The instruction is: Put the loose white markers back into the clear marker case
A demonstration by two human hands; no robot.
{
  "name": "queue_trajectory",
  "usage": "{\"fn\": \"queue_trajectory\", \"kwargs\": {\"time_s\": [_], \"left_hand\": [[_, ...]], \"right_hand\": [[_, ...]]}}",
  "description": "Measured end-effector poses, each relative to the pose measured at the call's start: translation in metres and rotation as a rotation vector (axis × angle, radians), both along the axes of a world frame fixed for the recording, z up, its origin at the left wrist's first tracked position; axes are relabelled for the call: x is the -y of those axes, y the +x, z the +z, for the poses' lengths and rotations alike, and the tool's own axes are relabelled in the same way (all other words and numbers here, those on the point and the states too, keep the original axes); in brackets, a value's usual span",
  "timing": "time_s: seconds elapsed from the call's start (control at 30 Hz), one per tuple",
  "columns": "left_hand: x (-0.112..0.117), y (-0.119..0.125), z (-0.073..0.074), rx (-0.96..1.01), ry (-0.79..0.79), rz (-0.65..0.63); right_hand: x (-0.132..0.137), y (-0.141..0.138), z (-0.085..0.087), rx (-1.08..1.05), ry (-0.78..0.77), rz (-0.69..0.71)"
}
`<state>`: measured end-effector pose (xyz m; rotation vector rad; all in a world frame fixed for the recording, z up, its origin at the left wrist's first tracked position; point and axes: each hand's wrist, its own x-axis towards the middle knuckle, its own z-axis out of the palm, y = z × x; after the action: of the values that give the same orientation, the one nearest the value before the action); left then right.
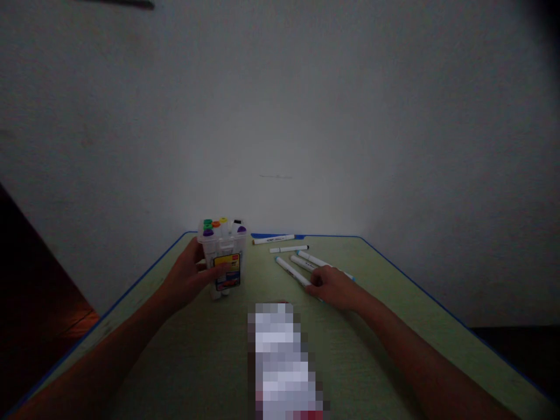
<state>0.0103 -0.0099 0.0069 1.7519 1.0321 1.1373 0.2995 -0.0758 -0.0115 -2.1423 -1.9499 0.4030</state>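
My left hand (pixel 186 277) is wrapped around a clear plastic marker case (pixel 226 246), its thumb across the yellow and blue label. Several markers stand in the case, with green, orange, yellow, purple and black ends showing at the top. On the right, my right hand (pixel 336 288) pinches the lower part of a white marker (pixel 289 269) that lies slanted on the table. Right behind these fingers lie a second white marker (pixel 301 262) and a blue-ended marker (pixel 311 257), partly hidden by the hand.
Farther back, a black-ended marker (pixel 289 249) and a brown-ended marker (pixel 275 239) lie near a blue strip (pixel 300 237) at the far edge. A blurred-out pale object (pixel 282 361) is at the front middle of the green table (pixel 210 361). Behind stands a wall (pixel 315 116).
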Motion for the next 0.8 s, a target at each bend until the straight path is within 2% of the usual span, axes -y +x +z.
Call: {"fn": "queue_trajectory", "kwargs": {"time_s": [0.57,0.8], "left_hand": [[-0.0006,-0.0002,0.0007,0.006,0.004,0.002],[0.0007,-0.001,0.0007,0.0,0.013,0.002]], "right_hand": [[0.0018,-0.0019,0.0041,0.018,0.001,0.012],[0.0008,-0.0006,0.0009,0.027,0.007,0.006]]}}
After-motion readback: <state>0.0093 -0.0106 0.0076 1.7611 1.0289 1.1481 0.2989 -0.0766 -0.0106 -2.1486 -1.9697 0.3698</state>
